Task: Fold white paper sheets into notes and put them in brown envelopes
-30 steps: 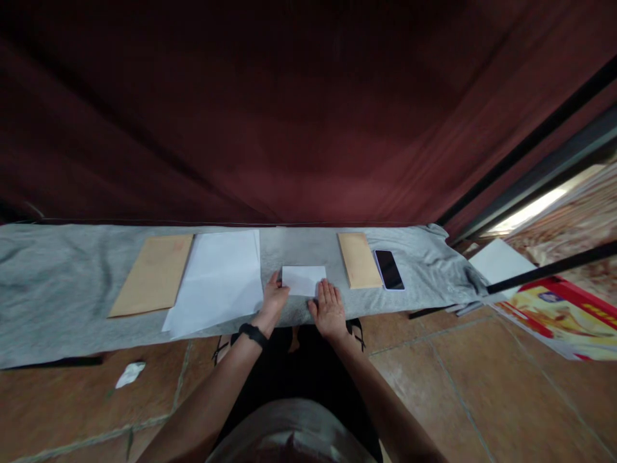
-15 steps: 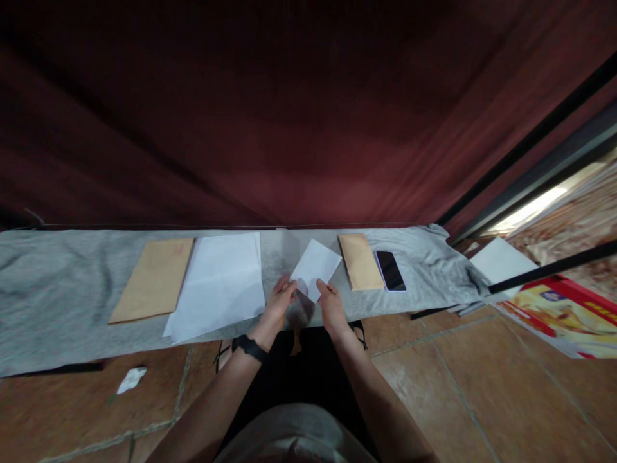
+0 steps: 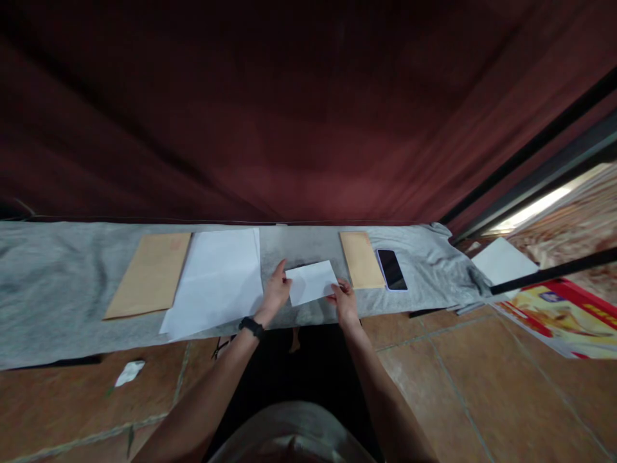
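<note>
A small folded white paper (image 3: pixel 312 283) lies nearly level in front of me, its long side running left to right. My right hand (image 3: pixel 344 299) pinches its right end, thumb on top and fingers beneath. At the left end, my left hand (image 3: pixel 276 287) holds the edge, with the index finger pointing upward along it; the grip there is partly hidden. Large white sheets (image 3: pixel 214 280) lie left of my left hand, overlapping a big brown envelope (image 3: pixel 150 276). To the right of my right hand lies a smaller brown envelope (image 3: pixel 361 260).
A phone (image 3: pixel 391 270) with a dark screen lies beside the smaller envelope. Grey cloth (image 3: pixel 53 283) covers the narrow bench, with a dark red curtain (image 3: pixel 308 128) behind. A colourful box (image 3: pixel 563 315) and black bars (image 3: pixel 554 270) stand at right. Crumpled tissue (image 3: pixel 130 373) lies on the tiled floor.
The folded paper has turned from a slant to nearly level and come slightly closer to me. My right hand moved right to its end; my left hand shifted slightly left and up.
</note>
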### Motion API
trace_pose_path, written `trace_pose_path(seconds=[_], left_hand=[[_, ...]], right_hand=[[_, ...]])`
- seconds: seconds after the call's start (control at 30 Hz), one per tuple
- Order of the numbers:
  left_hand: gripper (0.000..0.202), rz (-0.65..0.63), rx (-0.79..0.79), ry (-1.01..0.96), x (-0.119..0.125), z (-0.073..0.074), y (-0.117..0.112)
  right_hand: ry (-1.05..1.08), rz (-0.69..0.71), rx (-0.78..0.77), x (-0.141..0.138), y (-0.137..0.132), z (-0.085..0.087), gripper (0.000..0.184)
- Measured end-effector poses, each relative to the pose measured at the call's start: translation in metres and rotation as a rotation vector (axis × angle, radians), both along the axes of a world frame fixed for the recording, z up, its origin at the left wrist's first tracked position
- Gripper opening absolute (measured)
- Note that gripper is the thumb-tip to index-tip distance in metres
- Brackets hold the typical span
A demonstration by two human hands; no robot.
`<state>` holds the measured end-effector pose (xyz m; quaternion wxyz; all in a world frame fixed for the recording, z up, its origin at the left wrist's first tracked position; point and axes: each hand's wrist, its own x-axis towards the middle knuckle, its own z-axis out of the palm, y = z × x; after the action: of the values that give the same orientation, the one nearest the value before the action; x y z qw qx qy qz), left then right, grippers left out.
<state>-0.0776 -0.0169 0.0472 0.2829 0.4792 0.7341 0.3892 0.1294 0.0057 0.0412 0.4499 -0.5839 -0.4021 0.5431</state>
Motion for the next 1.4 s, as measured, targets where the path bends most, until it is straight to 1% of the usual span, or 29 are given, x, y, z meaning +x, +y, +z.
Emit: trace_pose_path(seconds=[0.07,0.1,0.13,0.23,0.27,0.37,0.43,0.5,0.57,0.63,0.73,0.83,0.9,1.0,1.2,1.4], left_hand=[[0.069,-0.007,-0.011,0.07,-0.001,0.001,0.005],[0.068,-0.008,-0.014,0.101,-0.001,0.001,0.007],[0.067,-0.006,-0.013,0.127,-0.001,0.001,0.009],[0.063,0.005,-0.002,0.189,0.0,-0.003,0.015],[0.063,0.01,0.003,0.212,0.0,-0.004,0.015],[0.06,0.01,0.036,0.29,0.002,-0.006,0.013],[0.059,-0.006,0.055,0.344,0.004,-0.005,0.01],[0.054,-0.036,0.069,0.42,0.008,-0.003,0.005],[0.048,-0.074,0.08,0.504,0.015,-0.001,0.0],[0.046,-0.148,0.092,0.572,0.025,-0.001,-0.004],[0.049,-0.294,0.101,0.653,0.039,-0.006,-0.009],[0.054,-0.373,0.081,0.727,0.047,-0.015,-0.014],[0.056,-0.396,0.064,0.761,0.049,-0.019,-0.015],[0.058,-0.418,0.05,0.793,0.049,-0.022,-0.015],[0.058,-0.41,0.03,0.808,0.048,-0.024,-0.011],[0.058,-0.397,0.076,0.774,0.046,-0.022,-0.014]], right_hand=[[-0.064,0.012,0.016,0.004,0.001,0.0,0.035],[-0.142,0.033,0.042,0.005,0.0,0.0,0.034],[-0.258,0.066,0.08,0.005,-0.002,0.0,0.033],[-0.723,0.21,0.23,0.004,-0.009,0.002,0.034],[-0.838,0.249,0.266,0.003,-0.011,0.003,0.035],[-1.02,0.289,0.34,0.001,-0.014,0.005,0.036],[-1.109,0.296,0.42,-0.001,-0.014,0.007,0.035],[-1.123,0.317,0.514,-0.004,-0.012,0.007,0.036],[-1.061,0.359,0.584,-0.009,-0.009,0.006,0.038],[-0.971,0.412,0.62,-0.015,-0.006,0.004,0.041],[-0.858,0.477,0.631,-0.024,-0.003,0.0,0.044],[-0.859,0.546,0.64,-0.03,-0.001,-0.003,0.047],[-0.906,0.577,0.646,-0.032,0.0,-0.005,0.048],[-0.968,0.589,0.641,-0.034,0.0,-0.008,0.051],[-0.98,0.575,0.645,-0.035,0.003,-0.01,0.053],[-0.989,0.576,0.663,-0.028,0.004,-0.013,0.051]])
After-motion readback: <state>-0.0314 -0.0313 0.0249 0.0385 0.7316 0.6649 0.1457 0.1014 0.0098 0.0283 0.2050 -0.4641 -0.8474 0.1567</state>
